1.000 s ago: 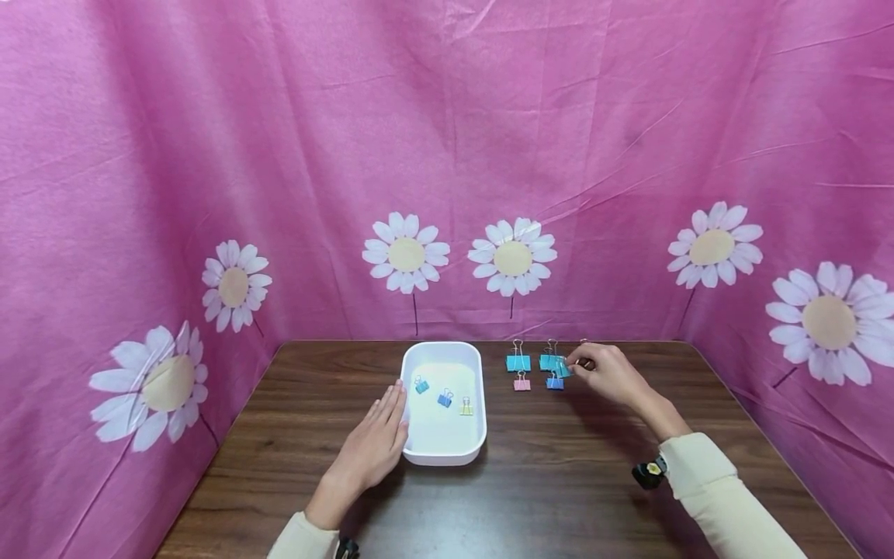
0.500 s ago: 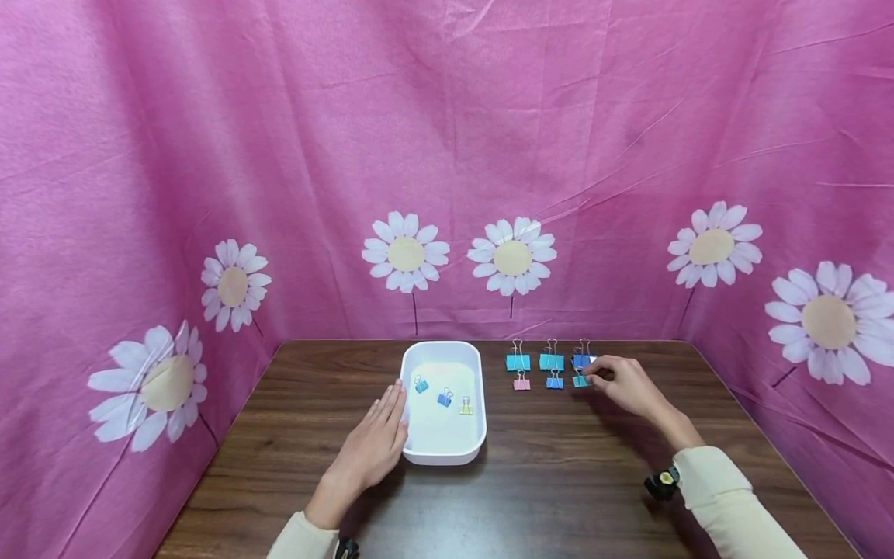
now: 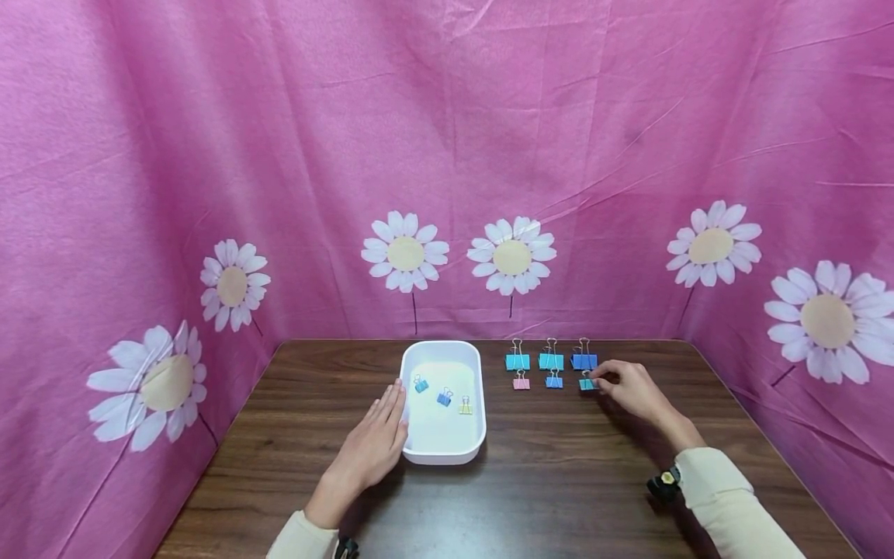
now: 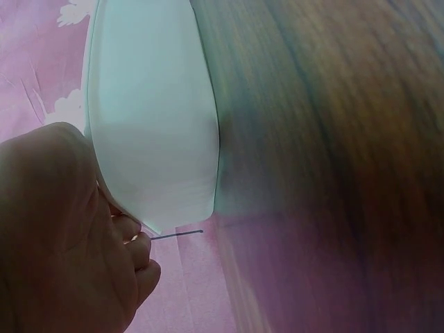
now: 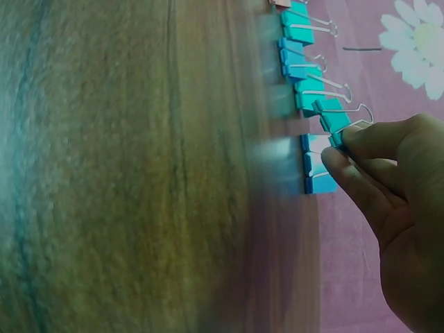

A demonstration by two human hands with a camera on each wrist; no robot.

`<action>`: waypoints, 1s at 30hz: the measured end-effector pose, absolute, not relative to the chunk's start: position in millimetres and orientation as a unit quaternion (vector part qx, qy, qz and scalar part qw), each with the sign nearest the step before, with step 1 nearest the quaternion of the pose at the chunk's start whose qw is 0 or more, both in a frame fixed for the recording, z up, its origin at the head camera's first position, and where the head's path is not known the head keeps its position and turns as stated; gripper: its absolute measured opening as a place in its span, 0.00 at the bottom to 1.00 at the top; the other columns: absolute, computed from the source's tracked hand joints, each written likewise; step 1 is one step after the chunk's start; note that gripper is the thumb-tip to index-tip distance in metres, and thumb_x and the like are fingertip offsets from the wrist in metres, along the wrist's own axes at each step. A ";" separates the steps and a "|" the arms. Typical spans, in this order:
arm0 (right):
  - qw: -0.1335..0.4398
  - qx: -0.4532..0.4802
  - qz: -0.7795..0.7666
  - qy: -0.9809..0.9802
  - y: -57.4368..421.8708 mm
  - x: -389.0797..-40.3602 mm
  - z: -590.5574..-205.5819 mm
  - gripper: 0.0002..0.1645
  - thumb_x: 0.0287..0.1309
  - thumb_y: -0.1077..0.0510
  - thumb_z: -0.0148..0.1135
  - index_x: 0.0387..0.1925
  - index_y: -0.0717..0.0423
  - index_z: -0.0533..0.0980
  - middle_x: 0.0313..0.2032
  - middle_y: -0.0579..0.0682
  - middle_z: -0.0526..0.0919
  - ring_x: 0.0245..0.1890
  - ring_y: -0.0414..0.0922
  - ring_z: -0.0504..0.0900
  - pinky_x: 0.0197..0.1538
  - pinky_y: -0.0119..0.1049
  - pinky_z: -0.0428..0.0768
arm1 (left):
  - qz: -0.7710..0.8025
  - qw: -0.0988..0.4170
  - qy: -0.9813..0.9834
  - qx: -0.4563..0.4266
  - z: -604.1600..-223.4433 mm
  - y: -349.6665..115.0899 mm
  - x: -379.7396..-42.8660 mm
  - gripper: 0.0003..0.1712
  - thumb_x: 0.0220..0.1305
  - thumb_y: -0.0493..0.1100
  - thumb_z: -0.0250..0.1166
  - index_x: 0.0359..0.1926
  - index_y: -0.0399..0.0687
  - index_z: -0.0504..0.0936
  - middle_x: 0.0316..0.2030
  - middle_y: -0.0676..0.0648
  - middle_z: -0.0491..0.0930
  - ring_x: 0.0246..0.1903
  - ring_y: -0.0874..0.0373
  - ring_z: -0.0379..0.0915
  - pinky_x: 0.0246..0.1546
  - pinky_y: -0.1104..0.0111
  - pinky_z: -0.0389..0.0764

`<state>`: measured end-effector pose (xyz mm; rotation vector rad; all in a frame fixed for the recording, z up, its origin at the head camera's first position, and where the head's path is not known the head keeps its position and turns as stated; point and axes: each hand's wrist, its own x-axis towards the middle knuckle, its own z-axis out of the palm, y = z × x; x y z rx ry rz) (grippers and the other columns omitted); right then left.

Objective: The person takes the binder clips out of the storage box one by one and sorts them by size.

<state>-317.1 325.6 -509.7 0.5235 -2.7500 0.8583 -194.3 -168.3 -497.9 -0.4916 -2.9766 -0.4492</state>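
Note:
My right hand (image 3: 634,390) pinches a small teal binder clip (image 3: 587,384) between thumb and fingers, at the right end of the front row of clips. In the right wrist view that teal clip (image 5: 334,119) is tilted. Just behind it stands a large dark blue binder clip (image 3: 583,362). My left hand (image 3: 373,436), fingers straight, rests against the left side of a white tray (image 3: 443,458). Inside the tray lie a small teal clip (image 3: 421,384), a blue clip (image 3: 444,398) and a yellow clip (image 3: 466,408).
Two large turquoise clips (image 3: 518,362) stand left of the dark blue one in the back row. In front are a small pink clip (image 3: 521,384) and a small blue clip (image 3: 554,383). A pink flowered curtain (image 3: 447,140) hangs behind the wooden table (image 3: 545,481).
My right hand has carried the small teal clip rightward, from over the middle clips to the spot before the dark blue one. The left hand and tray have stayed put.

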 end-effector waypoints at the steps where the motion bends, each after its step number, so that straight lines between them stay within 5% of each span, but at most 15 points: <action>1: 0.106 0.176 0.291 -0.934 326.4 -318.0 -510.8 0.06 0.66 0.66 0.71 0.40 0.54 0.89 0.41 0.52 0.93 0.35 0.37 0.84 0.37 0.31 0.81 | -0.148 0.046 -0.975 -0.161 -497.6 -168.3 -194.3 0.34 0.85 0.46 0.46 0.82 0.32 0.56 0.85 0.38 0.51 0.84 0.45 0.50 0.84 0.51 0.59; 20: 0.084 0.137 0.293 -0.943 334.6 -327.9 -528.4 0.06 0.69 0.66 0.67 0.42 0.59 0.88 0.29 0.47 0.89 0.29 0.38 0.83 0.35 0.32 0.81 | -0.152 0.042 -0.974 -0.160 -496.6 -167.9 -193.6 0.34 0.85 0.45 0.46 0.82 0.31 0.56 0.85 0.37 0.51 0.84 0.44 0.50 0.84 0.50 0.59; 30: 0.078 0.118 0.299 -0.944 334.5 -326.4 -530.6 0.06 0.70 0.63 0.68 0.44 0.59 0.87 0.33 0.50 0.90 0.29 0.40 0.85 0.37 0.36 0.81 | -0.152 0.044 -0.974 -0.161 -496.5 -167.3 -193.2 0.34 0.85 0.45 0.47 0.82 0.31 0.56 0.84 0.37 0.52 0.84 0.44 0.50 0.84 0.50 0.59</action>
